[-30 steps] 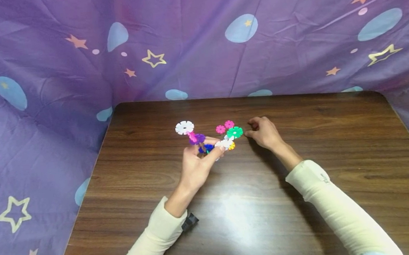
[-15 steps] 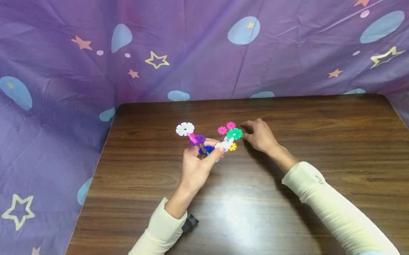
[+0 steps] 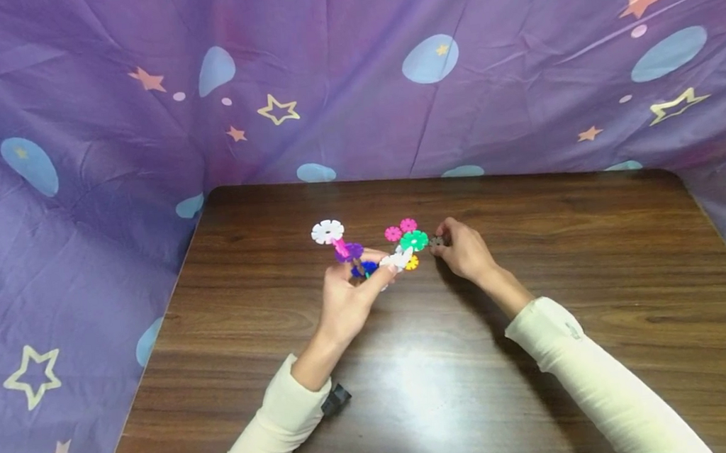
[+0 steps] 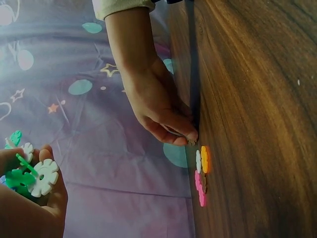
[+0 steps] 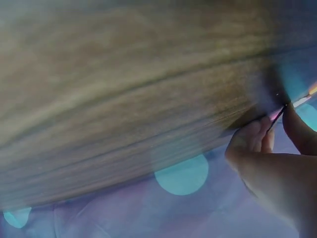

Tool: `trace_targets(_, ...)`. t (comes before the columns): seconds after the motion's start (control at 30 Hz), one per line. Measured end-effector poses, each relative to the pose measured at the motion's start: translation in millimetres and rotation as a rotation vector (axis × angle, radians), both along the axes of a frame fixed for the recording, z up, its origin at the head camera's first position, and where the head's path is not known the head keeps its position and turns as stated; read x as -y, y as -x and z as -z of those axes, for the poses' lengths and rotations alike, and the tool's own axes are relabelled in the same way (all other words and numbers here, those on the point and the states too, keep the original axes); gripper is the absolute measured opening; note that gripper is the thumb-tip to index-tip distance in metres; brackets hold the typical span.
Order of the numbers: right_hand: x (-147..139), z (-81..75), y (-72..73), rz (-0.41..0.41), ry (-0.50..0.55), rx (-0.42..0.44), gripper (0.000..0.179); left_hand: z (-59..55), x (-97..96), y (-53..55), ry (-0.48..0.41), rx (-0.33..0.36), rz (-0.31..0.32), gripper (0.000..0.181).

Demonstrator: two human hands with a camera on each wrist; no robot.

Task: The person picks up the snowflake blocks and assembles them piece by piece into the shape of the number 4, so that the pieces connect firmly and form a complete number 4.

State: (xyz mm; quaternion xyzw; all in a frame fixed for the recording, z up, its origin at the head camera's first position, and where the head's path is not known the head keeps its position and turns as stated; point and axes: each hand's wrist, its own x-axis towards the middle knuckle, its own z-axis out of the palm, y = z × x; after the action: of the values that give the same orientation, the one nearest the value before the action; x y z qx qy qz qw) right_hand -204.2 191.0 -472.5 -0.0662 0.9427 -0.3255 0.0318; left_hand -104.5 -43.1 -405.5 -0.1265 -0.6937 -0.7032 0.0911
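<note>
In the head view my left hand (image 3: pixel 350 302) holds a joined chain of notched flower-shaped plastic discs. A white disc (image 3: pixel 328 232) tops it, above pink and purple discs (image 3: pixel 349 252); a blue disc (image 3: pixel 366 268) is partly covered by the fingers. A green disc (image 3: pixel 414 241) and white ones stand at its right end. My right hand (image 3: pixel 467 250) pinches a small brown disc (image 3: pixel 437 241) between thumb and fingers, close to the table. That disc shows edge-on as a dark line in the right wrist view.
Loose pink discs (image 3: pixel 393 233) and an orange disc (image 3: pixel 411 262) lie on the wooden table (image 3: pixel 597 272), partly behind the chain. White and brown discs (image 4: pixel 206 183) lie beside them in the left wrist view. A purple patterned cloth (image 3: pixel 351 78) hangs behind the table.
My right hand has moved a little left, and the brown disc now shows between its thumb and fingers. The left hand holds the chain almost in the same place.
</note>
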Motion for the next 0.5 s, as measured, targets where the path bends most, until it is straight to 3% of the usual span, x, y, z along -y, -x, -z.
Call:
trace_targets(0.27, -4.8, -7.0, -14.9, 0.008, 0.052, 0.047, 0.022, 0.8, -1.5, -1.5, 0.003, -0.007, 0.003, 0.010)
trace_targets(0.5, -5.8, -35.1, -29.6, 0.013, 0.177, 0.018, 0.022, 0.6, -2.2, -0.4, 0.006, 0.007, 0.003, 0.009)
